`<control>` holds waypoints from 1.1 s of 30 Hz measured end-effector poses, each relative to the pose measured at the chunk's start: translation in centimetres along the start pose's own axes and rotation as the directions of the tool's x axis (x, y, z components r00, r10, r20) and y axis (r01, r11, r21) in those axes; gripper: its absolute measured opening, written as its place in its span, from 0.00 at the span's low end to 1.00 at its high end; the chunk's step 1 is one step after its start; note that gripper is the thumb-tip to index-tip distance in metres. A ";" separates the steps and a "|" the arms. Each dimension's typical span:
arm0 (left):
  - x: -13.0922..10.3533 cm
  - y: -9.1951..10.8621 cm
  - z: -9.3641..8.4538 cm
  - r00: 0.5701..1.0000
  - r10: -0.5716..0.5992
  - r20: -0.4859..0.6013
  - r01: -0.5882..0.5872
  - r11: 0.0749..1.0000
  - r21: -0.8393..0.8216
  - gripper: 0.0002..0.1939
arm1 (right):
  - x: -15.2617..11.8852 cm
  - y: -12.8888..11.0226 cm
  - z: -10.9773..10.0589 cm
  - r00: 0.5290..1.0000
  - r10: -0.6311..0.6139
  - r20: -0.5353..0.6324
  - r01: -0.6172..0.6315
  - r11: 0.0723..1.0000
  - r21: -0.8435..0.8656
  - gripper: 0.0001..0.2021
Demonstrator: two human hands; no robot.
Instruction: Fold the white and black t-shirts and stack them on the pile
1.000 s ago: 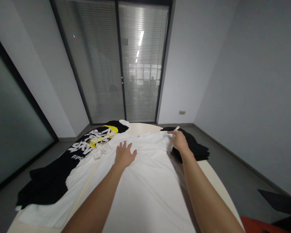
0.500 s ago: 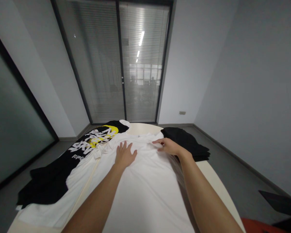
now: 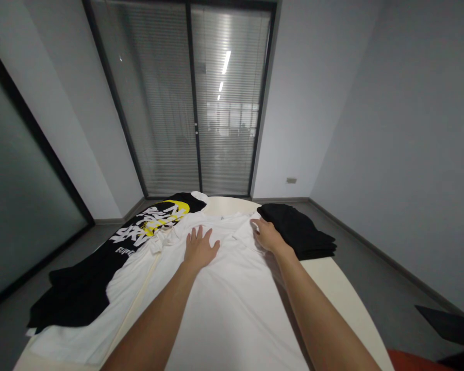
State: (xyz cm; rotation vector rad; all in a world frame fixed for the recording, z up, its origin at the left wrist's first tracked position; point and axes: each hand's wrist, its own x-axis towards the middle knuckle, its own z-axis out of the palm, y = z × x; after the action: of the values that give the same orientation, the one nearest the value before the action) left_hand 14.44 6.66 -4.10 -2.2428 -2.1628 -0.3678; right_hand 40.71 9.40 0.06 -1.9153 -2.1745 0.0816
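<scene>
A white T-shirt [image 3: 232, 304] lies spread on the table, its neckline at the far end. My left hand [image 3: 201, 251] rests flat on its upper left part, fingers spread. At the shirt's upper right edge, by the sleeve [image 3: 247, 232], my right hand [image 3: 269, 236] has its fingers curled in, thumb near the index finger, on the white cloth. Part of that edge is hidden beneath the hand and forearm. Just beyond my right hand sits a stack of folded black clothes [image 3: 294, 226].
On the left lie a black T-shirt with white and yellow print [image 3: 139, 232] and more white cloth [image 3: 81, 337]. The pale table [image 3: 344, 293] has a curved right edge. A dark object [image 3: 448, 324] and something red [image 3: 410, 360] stand at the lower right. Glass doors [image 3: 232, 129] are behind.
My right hand has shifted slightly right and its fingers have curled in more. The sleeve cloth beside it now lies folded in over the shirt. My left hand has stayed in place.
</scene>
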 end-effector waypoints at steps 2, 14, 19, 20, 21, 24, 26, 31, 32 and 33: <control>-0.1 -0.1 0.0 1.000 0.003 0.000 -0.003 1.000 -0.003 0.34 | -0.2 -0.5 1.1 1.000 0.006 0.021 -0.005 0.998 -0.059 0.23; -0.5 -0.9 -0.1 1.000 0.016 -0.005 -0.016 1.000 0.004 0.33 | -1.9 -1.8 2.9 0.988 0.084 -0.129 -0.086 0.996 -0.015 0.23; -1.2 -2.0 -0.5 1.000 0.027 0.001 -0.027 0.999 0.024 0.32 | -3.1 -3.1 3.1 0.985 0.101 -0.142 -0.104 0.994 -0.014 0.23; -1.5 -2.3 -0.6 1.000 0.027 0.000 -0.027 0.999 0.028 0.32 | -3.3 -3.5 3.1 0.985 0.101 -0.142 -0.104 0.995 -0.012 0.23; -1.7 -2.6 -0.8 1.000 0.029 -0.001 -0.029 0.999 0.032 0.32 | -3.6 -3.9 3.2 0.985 0.101 -0.141 -0.104 0.995 -0.009 0.23; -2.4 -3.5 -1.1 1.000 0.030 -0.008 -0.030 0.999 0.040 0.32 | -4.4 -5.3 3.3 0.986 0.096 -0.139 -0.097 0.995 0.004 0.23; -2.8 -3.8 -1.3 1.000 0.021 0.002 -0.021 0.999 0.044 0.32 | -4.9 -5.9 3.4 0.986 0.097 -0.134 -0.097 0.995 0.007 0.23; -2.7 -3.1 -1.7 0.999 -0.021 0.035 0.019 0.998 0.056 0.33 | -4.9 -5.4 3.3 0.986 0.115 -0.120 -0.117 0.993 -0.011 0.24; -2.5 -2.7 -1.9 0.999 -0.030 0.041 0.028 0.998 0.059 0.33 | -4.7 -4.9 3.2 0.986 0.122 -0.114 -0.124 0.992 -0.015 0.24; -2.3 -2.3 -2.0 0.998 -0.039 0.046 0.036 0.997 0.062 0.33 | -4.4 -4.5 3.1 0.986 0.130 -0.105 -0.132 0.991 -0.012 0.24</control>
State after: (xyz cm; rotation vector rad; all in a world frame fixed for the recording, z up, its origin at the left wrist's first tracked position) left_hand 11.83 4.22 -2.93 -2.2036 -2.2092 -0.2481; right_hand 36.19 4.78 -2.66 -2.0239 -1.9896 -0.0154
